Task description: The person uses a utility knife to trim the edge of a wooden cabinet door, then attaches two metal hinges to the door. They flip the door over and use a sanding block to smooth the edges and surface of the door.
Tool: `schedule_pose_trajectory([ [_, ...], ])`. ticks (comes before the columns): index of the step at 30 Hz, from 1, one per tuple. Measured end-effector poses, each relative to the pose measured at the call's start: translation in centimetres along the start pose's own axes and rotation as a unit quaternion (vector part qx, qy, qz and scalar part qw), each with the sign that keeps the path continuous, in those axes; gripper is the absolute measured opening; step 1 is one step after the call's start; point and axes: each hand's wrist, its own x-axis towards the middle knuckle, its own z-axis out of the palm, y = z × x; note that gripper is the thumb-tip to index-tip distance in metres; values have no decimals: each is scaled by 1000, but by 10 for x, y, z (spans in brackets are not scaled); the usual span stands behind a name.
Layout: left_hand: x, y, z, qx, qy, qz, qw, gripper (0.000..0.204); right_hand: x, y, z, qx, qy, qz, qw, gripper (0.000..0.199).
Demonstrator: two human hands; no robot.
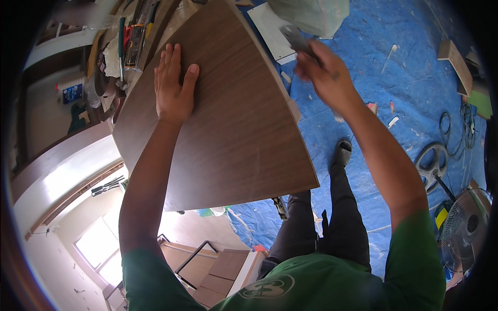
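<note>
A brown wood-grain panel (228, 129) lies raised in front of me, its right edge over the floor. On its upper left part my left hand (175, 88) rests flat, palm down, thumb apart from the fingers. My right hand (328, 78) is in the air just beyond the panel's far right edge. Its fingers are closed round a flat grey blade-like tool (295, 39), blurred by motion, so its exact kind is unclear. A metal hinge-like fitting (280, 208) shows below the panel's near edge, close to my legs.
Blue sheeting (384, 83) covers the floor, with scraps on it. Beyond my right hand are a white board (267, 32) and a translucent plastic bag (319, 15). A fan (466, 228) and coiled cable (469, 127) lie at right. A green-handled screwdriver (121, 44) lies left.
</note>
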Motion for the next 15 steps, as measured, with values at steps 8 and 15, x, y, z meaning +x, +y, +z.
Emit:
schedule_pose_trajectory([
  [8,-1,-2,-5,-17,-5,3,1000,70,142,1,52,84,-70,8,994,14],
  [15,0,-2,-6,-17,1,20,1000,65,178,7,70,-70,-30,-258,963,24],
])
